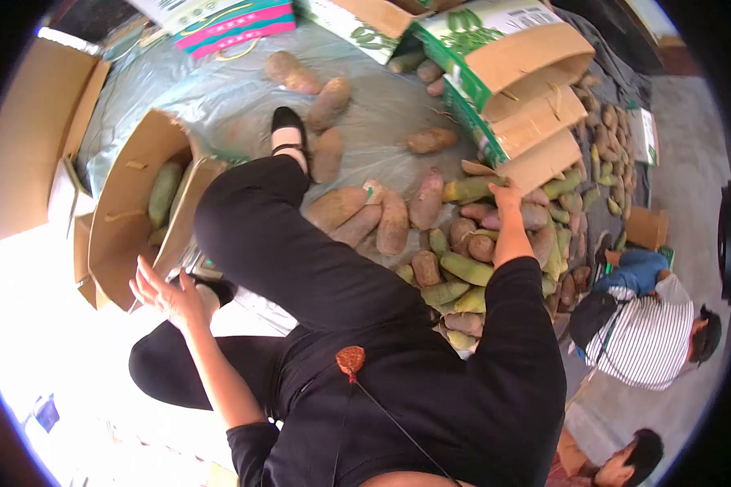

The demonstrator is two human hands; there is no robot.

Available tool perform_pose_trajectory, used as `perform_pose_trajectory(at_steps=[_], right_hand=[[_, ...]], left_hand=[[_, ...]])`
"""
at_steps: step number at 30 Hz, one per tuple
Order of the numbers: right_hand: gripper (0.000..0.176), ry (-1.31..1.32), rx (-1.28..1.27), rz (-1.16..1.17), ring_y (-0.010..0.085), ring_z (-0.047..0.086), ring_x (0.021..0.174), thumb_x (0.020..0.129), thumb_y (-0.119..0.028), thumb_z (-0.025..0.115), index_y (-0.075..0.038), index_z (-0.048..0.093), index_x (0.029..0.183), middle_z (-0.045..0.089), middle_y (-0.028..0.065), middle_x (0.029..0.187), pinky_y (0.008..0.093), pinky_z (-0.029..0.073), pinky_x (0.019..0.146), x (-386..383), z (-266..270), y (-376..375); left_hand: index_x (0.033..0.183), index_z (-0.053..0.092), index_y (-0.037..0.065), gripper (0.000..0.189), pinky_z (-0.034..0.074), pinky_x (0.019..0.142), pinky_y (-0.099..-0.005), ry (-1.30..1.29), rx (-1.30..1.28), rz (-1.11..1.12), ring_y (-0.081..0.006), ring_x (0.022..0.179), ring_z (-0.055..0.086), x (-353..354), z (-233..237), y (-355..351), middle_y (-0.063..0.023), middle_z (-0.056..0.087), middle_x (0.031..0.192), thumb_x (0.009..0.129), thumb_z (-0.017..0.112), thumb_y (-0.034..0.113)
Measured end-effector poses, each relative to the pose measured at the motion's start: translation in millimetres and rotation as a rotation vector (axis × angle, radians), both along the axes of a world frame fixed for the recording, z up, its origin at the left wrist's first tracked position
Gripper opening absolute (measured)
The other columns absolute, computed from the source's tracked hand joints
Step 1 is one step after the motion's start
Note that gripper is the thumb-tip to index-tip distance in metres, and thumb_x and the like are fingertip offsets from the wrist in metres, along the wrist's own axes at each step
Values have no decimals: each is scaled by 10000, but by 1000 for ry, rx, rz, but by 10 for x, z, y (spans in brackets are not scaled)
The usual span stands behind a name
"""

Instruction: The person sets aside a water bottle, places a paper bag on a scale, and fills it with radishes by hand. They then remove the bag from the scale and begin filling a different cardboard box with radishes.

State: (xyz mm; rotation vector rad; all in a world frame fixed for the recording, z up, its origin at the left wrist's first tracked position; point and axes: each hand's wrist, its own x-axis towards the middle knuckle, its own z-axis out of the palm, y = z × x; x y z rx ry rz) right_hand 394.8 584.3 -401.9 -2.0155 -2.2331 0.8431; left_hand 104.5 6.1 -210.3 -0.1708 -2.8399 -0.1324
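My left hand [170,299] has its fingers spread and holds nothing. It is beside an upright cardboard box [134,183] that has a long green radish [164,195] inside. On the right, my right hand [508,197] reaches over a pile of radishes, its fingers curled at the end of a green radish [465,191] and close to a box flap [542,166]. What the fingers grip, if anything, is too small to make out. Several pinkish-brown radishes [392,223] lie between my legs and the pile.
A green printed box [495,81] lies on its side with flaps open towards the pile. A pink and teal box [235,28] stands at the back. Loose radishes [329,101] lie on the plastic sheet [219,101]. A person in a striped shirt [646,337] and another person [601,463] are at the right.
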Motion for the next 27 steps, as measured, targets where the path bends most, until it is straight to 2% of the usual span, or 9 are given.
perform_pose_trajectory(at_steps=[4,5,7,9,12,14,17,22,27], right_hand=[[618,14,71,53,270,573,974,671,-175,777,-13,502,1200,595,144,1091,381,457,851,190,-209,24],[630,54,-32,-134,273,558,924,686,-169,768,-76,470,1233,576,105,1069,412,460,774,290,-388,88],[579,342,-202,-391,282,553,985,691,-83,752,11,449,1175,566,132,1091,404,445,862,-126,367,-475],[583,417,-127,-347,250,535,973,687,-18,744,2,415,1168,550,108,1066,409,451,828,-24,235,-516],[564,507,-28,-244,251,523,1005,686,-30,752,11,445,1158,548,136,1082,389,439,857,111,43,-622],[517,516,150,50,268,522,1019,682,-32,747,7,489,1129,550,138,1093,374,422,893,153,-90,-611],[476,250,237,370,264,526,1006,674,-53,741,-3,534,1099,561,117,1092,344,408,904,-408,676,-1088],[479,312,301,648,260,521,1044,680,-24,734,-7,521,1108,546,120,1134,355,402,924,-1068,1237,-1154],[461,938,83,610,180,515,1032,729,33,699,-6,488,1138,526,95,1120,296,425,881,-1907,2190,-1520]], left_hand=[[1386,315,113,859,244,1068,-497,-17,18,31,-400,1293,240,-25,19,-49,-147,373,1327,638,730,37],[1383,317,111,871,243,1073,-488,-17,7,53,-395,1290,245,-29,5,-58,-139,379,1323,627,743,37],[1377,321,110,875,231,1077,-489,-8,1,40,-396,1300,237,-44,15,-79,-138,382,1321,620,757,62],[1379,318,109,856,206,1082,-502,-25,39,55,-399,1306,228,-47,2,-103,-138,372,1328,638,747,81],[1383,312,107,823,171,1077,-544,-49,86,70,-398,1315,214,-42,14,-120,-129,344,1353,671,725,111],[1400,270,104,843,170,1069,-548,-64,146,74,-396,1324,207,-42,40,-134,-131,340,1363,684,715,105],[1405,236,75,854,170,1065,-544,-41,271,76,-393,1326,212,-46,35,-197,-147,336,1369,693,707,98],[1395,214,4,849,153,1076,-495,58,466,81,-394,1326,219,-63,35,-262,-189,302,1399,696,692,69],[1398,208,4,863,151,1079,-482,65,488,118,-399,1331,203,-68,13,-292,-194,308,1393,693,701,77]])
